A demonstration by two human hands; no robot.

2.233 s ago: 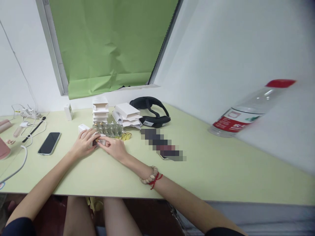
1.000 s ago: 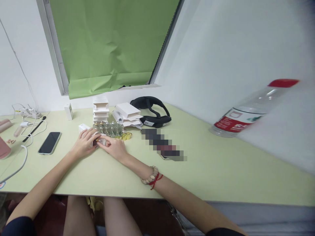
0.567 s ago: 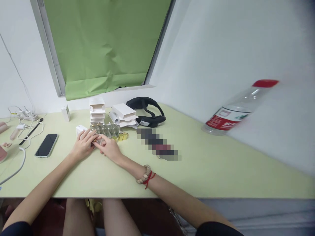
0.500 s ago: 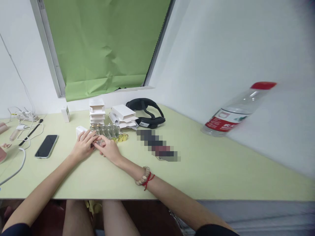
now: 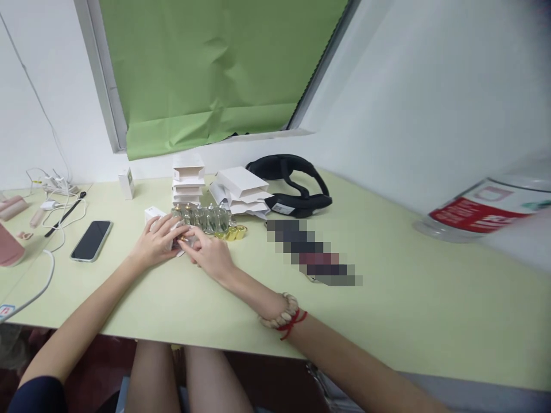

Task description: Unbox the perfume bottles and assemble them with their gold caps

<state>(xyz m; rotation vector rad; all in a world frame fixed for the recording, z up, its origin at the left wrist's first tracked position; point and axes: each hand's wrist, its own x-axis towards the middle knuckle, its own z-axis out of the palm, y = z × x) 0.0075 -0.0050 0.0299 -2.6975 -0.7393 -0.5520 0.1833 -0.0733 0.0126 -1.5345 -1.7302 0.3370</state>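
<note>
Since half a second ago, mainly our view has moved: the things appear further to the right, and the large plastic bottle (image 5: 482,209), far to the right of our right hand (image 5: 213,252), now has its red cap outside the edge. Our hands have stayed together at the same work.

In the head view, our left hand (image 5: 159,240) is half bent, with its fingers close together, over a white box (image 5: 155,213) whose end shows just past the knuckles. Its palm is hidden, so we cannot tell what it grips. Our right hand is partly curled; its thumb and forefinger, only a little apart, touch a small clear thing (image 5: 185,238) with a golden part. This thing is between the two hands, mostly covered by fingers, and we cannot tell if they hold it firmly.

Just beyond the fingers lies a row of glass bottles (image 5: 206,218), and close beyond the right hand are gold caps (image 5: 232,233). Behind these bottles we see a stack of white boxes (image 5: 187,183) and a loose pile of boxes (image 5: 241,183), with a black headset (image 5: 297,203) beside the pile. To the left of our left hand, well apart, lies a phone (image 5: 92,241).
</note>
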